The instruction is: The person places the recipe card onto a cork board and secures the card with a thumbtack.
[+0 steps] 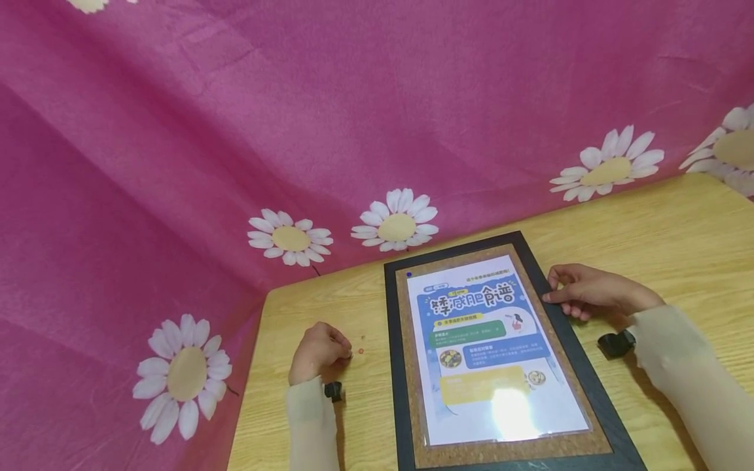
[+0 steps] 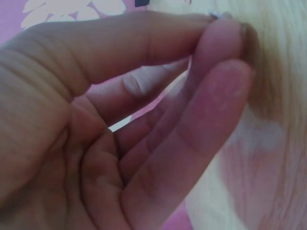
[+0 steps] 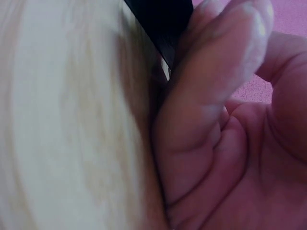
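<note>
A cork board in a black frame lies on the table, with a printed poster in a clear sheet on it. At the poster's upper left corner sits a blue thumbtack. My right hand grips the frame's right edge, thumb at the rim; in the right wrist view its fingers lie against the black edge, low by the wood. To the board's left, my left hand pinches a small thumbtack between thumb and fingertips, mostly hidden. A red thumbtack lies just beside those fingertips.
The light wooden table meets a pink cloth with daisies at its back and left. Another tiny reddish thing lies near the red thumbtack. Glare covers the poster's lower part. Black wrist cameras sit by both sleeves.
</note>
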{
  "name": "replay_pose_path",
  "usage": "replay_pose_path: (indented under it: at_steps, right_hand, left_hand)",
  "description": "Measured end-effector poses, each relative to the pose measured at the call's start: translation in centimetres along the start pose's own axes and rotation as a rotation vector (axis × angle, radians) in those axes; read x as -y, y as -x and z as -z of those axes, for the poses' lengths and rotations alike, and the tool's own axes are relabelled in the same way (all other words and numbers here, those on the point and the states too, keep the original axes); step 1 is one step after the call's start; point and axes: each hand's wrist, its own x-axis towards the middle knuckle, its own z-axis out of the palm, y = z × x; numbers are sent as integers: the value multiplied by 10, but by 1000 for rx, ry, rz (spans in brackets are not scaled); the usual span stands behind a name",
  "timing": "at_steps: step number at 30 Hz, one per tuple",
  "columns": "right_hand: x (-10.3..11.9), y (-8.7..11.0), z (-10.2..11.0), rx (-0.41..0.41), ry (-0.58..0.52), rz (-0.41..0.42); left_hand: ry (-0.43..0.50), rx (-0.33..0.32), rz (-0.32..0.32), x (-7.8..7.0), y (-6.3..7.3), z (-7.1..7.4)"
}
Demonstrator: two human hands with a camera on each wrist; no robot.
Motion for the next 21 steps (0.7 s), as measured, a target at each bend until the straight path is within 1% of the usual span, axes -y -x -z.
replay_pose_path:
  at_steps: [3,7,10,13,17,21]
  right_hand:
    - [1,1,0,3,5,3]
    - [1,1,0,5,22,13]
    - [1,0,1,3,27,7]
    - [0,-1,1,0,35,2]
    - [-1,-2,2,-5,38,-3]
    - [-1,-1,1,-1,26,6]
  left_hand:
    - [-27,-18,-9,0,-1,0]
    - [-95,-81,-30,-1,-3,-2]
    - [-126,-112,-30,-1,-3,-2]
    - [-144,-114,-25,-3,-2,-2]
    - [-165,-98,-19,-6,1,-3]
    - [-202,-115,-22,-8,1,-5]
